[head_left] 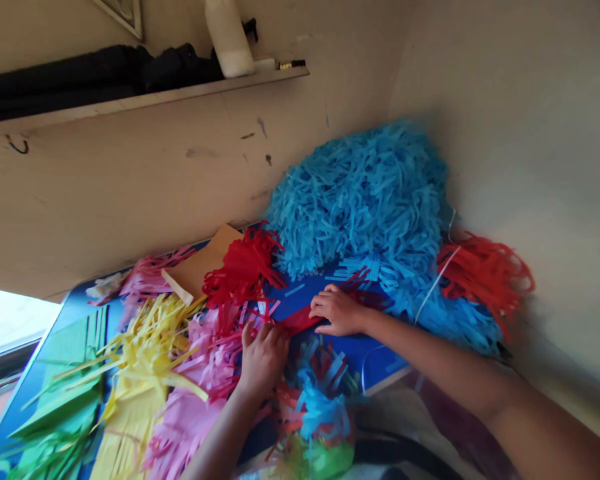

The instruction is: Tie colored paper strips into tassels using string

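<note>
A strip of red fringed tissue paper [299, 322] stretches between my two hands, low over the blue tabletop [353, 349]. My left hand [264, 357] is closed on its left end, fingers curled over it. At the other end, my right hand [341, 312] pinches the paper between thumb and fingers, and loose red fringe shows beyond the wrist. A bunch of red fringed paper [245, 267] lies just past my left hand. Pink fringed paper [213, 357] spreads to the left of that hand. Close to my body is a bundle of blue, red and green fringe [323, 407].
A large blue fringed paper heap [365, 193] rests against the wall, with red-orange fringe [487, 273] to its right. Yellow fringed paper [150, 353] and green fringed paper [63, 393] cover the left side. Above, a shelf [155, 101] holds a white bottle [229, 40].
</note>
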Tool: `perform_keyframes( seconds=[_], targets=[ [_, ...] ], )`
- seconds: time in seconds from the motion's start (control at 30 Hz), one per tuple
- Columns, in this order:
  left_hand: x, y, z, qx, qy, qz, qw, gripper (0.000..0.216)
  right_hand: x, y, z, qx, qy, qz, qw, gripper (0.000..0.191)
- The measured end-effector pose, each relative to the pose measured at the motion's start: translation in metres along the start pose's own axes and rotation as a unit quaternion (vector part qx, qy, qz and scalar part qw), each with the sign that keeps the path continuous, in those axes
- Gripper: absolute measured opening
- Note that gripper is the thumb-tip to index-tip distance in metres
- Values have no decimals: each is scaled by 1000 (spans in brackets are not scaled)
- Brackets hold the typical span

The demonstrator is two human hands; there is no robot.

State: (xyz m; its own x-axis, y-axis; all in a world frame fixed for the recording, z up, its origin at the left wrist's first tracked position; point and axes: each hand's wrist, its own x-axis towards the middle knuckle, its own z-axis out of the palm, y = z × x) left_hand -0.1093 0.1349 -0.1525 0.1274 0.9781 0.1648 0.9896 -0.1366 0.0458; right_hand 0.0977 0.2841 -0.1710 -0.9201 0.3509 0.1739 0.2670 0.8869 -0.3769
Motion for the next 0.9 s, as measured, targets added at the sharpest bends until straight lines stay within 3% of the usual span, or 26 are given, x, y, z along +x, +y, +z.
perform_keyframes(
  seconds=[0.2,0.4,0.57,0.7,0.9],
  targets=[
    [0,1,1,-2,14,19,1000,24,0,-1,0,3,12,-4,1000,17],
    [4,-6,-2,-57,-10,-48,997,26,3,7,-4,42,-11,59,997,10],
    [12,-8,1,-59,-39,-143,987,35,13,9,-4,11,-14,139,990,19],
    [22,-4,3,-25,-50,-162,985,36,23,1,-1,-28,-14,198,980,26],
    [28,-4,4,13,-71,-157,985,37,30,-1,-7,-48,-50,219,973,22]
  ],
)
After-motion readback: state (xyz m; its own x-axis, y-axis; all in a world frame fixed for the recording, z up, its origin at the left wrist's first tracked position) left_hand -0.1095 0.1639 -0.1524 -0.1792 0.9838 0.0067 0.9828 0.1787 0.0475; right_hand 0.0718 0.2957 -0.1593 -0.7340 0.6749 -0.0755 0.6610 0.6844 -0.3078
